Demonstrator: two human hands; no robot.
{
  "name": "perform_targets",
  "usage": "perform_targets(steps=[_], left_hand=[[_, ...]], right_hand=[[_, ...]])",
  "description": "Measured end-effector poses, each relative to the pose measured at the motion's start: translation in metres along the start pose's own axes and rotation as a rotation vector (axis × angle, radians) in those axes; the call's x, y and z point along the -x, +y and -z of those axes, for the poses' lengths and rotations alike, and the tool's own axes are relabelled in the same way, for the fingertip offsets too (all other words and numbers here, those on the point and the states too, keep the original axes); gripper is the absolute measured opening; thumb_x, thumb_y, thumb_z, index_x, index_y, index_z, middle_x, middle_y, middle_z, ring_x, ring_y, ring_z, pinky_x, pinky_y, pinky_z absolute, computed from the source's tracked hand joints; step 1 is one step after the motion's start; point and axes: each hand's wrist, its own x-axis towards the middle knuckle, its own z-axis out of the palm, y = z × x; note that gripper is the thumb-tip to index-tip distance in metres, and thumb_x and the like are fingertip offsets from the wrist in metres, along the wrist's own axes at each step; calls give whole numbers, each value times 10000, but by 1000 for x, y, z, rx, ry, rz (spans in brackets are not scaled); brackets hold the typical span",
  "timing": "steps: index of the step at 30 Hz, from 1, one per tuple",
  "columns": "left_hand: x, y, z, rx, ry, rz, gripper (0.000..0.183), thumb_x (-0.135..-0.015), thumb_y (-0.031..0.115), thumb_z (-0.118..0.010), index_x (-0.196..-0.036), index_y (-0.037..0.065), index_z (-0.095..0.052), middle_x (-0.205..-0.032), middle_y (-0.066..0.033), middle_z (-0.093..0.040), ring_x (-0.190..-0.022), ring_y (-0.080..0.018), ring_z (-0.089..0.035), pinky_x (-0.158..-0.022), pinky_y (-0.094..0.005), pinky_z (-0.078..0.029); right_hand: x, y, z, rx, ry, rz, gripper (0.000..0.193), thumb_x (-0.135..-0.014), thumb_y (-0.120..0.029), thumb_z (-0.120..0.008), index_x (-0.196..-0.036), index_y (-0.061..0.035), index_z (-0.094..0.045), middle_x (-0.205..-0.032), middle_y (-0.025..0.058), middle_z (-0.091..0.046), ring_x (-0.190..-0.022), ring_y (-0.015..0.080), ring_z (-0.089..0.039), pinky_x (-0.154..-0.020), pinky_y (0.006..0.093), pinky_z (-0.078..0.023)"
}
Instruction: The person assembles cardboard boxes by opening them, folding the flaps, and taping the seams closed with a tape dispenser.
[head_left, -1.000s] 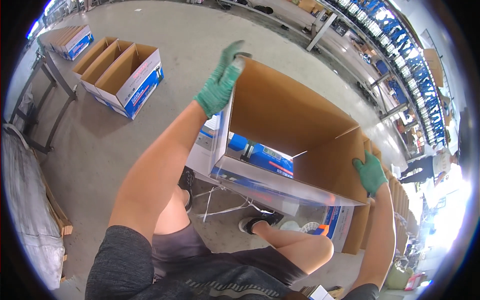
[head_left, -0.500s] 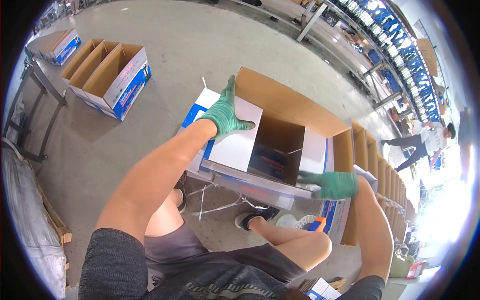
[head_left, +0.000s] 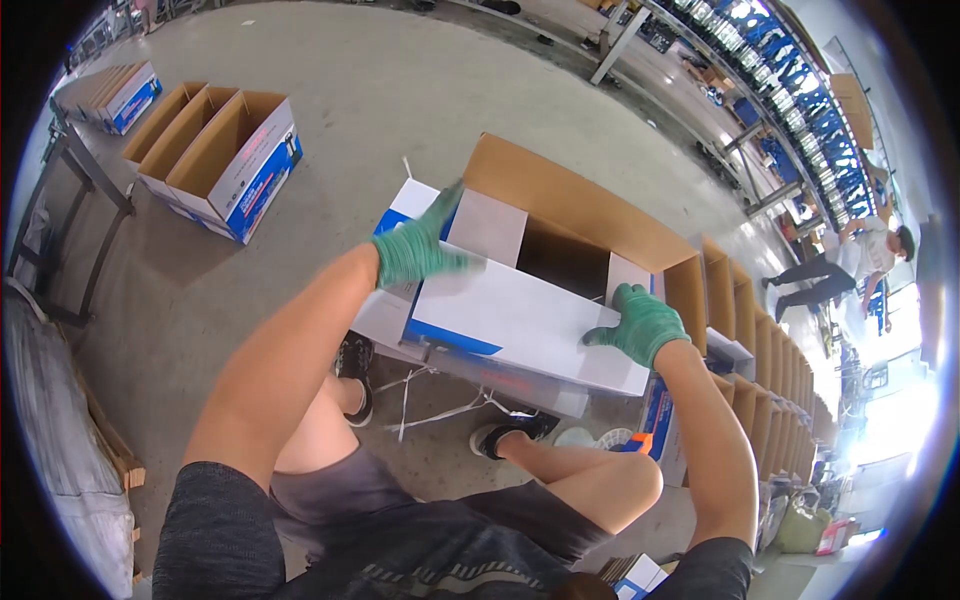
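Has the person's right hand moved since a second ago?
Yes: the right hand has moved left, away from the row of open cartons, onto the box's white near flap.

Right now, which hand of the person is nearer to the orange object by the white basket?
Right. The right hand is at the right end of the white flap, above the orange object in the picture; the left hand is farther, at the flap's left end.

Workshop interior, which I am viewing from afar: a smooth grey floor [head_left: 350, 90] is extending across the upper left and centre. At left, a dark metal frame [head_left: 92, 180] is standing upright. At upper right, a long metal rack [head_left: 620, 45] is curving along the fisheye rim, while white glare [head_left: 905, 415] is flooding the right edge.
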Motion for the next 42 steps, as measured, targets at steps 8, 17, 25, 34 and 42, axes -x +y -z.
perform_targets(steps=[8,17,25,34,42], left_hand=[[5,15,-4,-188,-29,-84,1270,-786,235,-835,-1562,57,154,-1601,-253,-218,-1467,-343,-285,-1204,-370,-257],[-4,13,-6,-315,4,-290,1077,-847,329,-788,-1598,111,-47,-1642,-223,-109,-1470,-349,-290,-1194,-391,-283],[-12,4,-9,-62,15,-64,549,-1000,289,-574,-1505,142,-418,-1665,-159,-97,-1530,-259,-159,-1214,-347,-196],[-19,-21,-21,-209,94,-156,537,-1001,266,-575,-1511,194,-423,-1631,-169,-222,-1490,-301,-263,-1197,-359,-252],[-20,-17,-19,-305,94,-242,516,-1004,168,-565,-1504,163,-440,-1521,-46,-454,-1254,-146,-492,-1101,-280,-344]], right_hand=[[-51,53,36,-183,478,-3,483,-902,-372,-669,-1337,-177,-591,-1237,180,-654,-1166,382,-590,-978,429,-479],[-1,60,-76,-295,435,242,444,-974,-210,-584,-1418,-199,-563,-1541,90,-437,-1473,380,-281,-1209,437,-224],[-18,67,-112,-696,604,201,337,-979,-201,-621,-1312,-169,-661,-1456,105,-540,-1445,346,-337,-1190,424,-268],[-14,76,-117,-755,567,188,440,-955,-46,-588,-1391,-111,-577,-1551,117,-421,-1473,295,-308,-1182,379,-285],[104,217,-232,-480,529,-516,455,-913,-190,-658,-1338,-50,-577,-1146,229,-677,-971,333,-689,-857,386,-531]])
